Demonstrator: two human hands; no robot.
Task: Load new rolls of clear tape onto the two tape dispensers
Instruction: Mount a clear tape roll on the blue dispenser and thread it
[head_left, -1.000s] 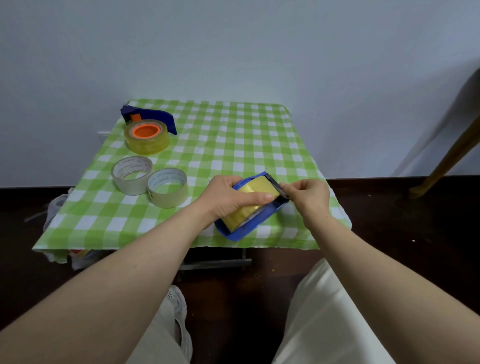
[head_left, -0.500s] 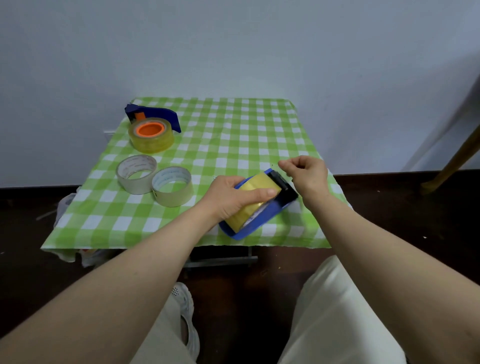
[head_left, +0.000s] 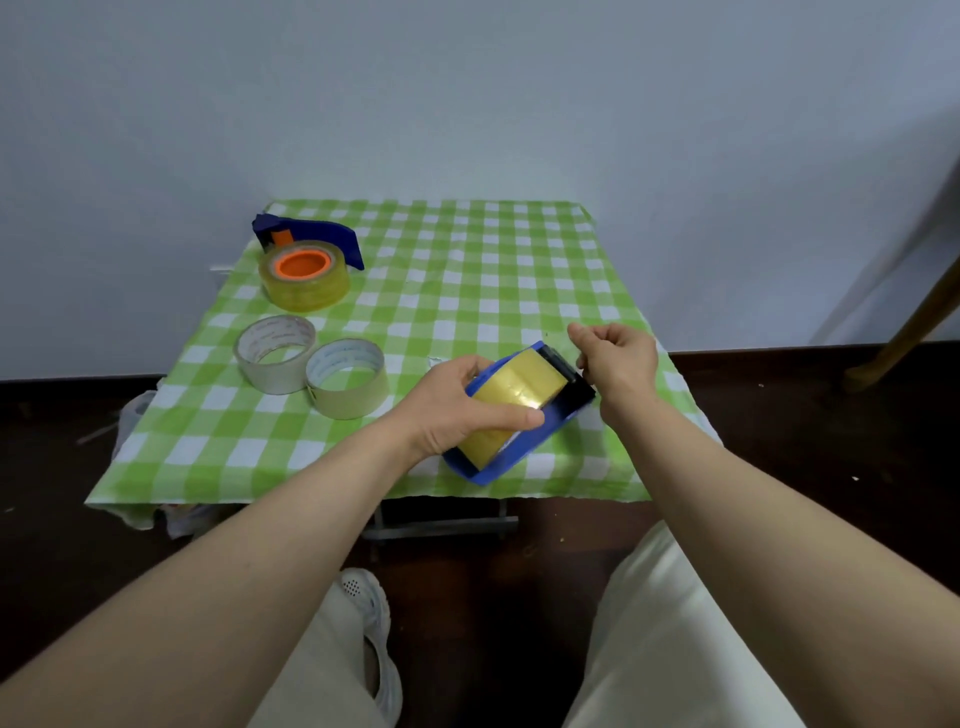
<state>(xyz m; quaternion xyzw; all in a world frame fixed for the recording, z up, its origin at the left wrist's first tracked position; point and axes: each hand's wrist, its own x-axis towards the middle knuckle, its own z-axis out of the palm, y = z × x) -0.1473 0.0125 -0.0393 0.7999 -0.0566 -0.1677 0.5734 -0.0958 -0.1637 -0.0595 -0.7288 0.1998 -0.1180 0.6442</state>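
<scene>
**Head view: near dispenser (head_left: 519, 457) points its cutter end at your right hand (head_left: 618, 358)**

A plain pale wall (head_left: 467, 104) backs the worktop (head_left: 467, 291). Dark floor (head_left: 78, 545) lies around it, and a wooden leg (head_left: 914, 322) slants in at the far right. The worktop is small, covered in a green-and-white checked cloth, and you sit at its front edge.

At the far left, the second dispenser (head_left: 332, 236) lies on its side with an orange-cored roll (head_left: 304, 275) that appears to be seated on it. Just in front of it stand one spare roll (head_left: 275, 353) and another spare roll (head_left: 347, 384), touching each other.

The near dispenser rests by the front edge, right of centre. Its long axis runs from near-left to far-right, with the black cutter end (head_left: 566, 374) farthest from you. The yellowish near roll (head_left: 519, 389) sits in it.

Your left hand (head_left: 457, 405) grips that roll from the left, with the thumb along its near side and the fingers over the far side. Your right hand is raised just beyond the cutter end and is the nearer hand to it. Its fingers are curled in and the thumb and forefinger are close together. Nothing shows between them, and a clear strip would not show, so whether it pinches a tape end cannot be told.

The next move likely runs along that axis, drawing tape out over the cutter while your left hand steadies the roll.
</scene>
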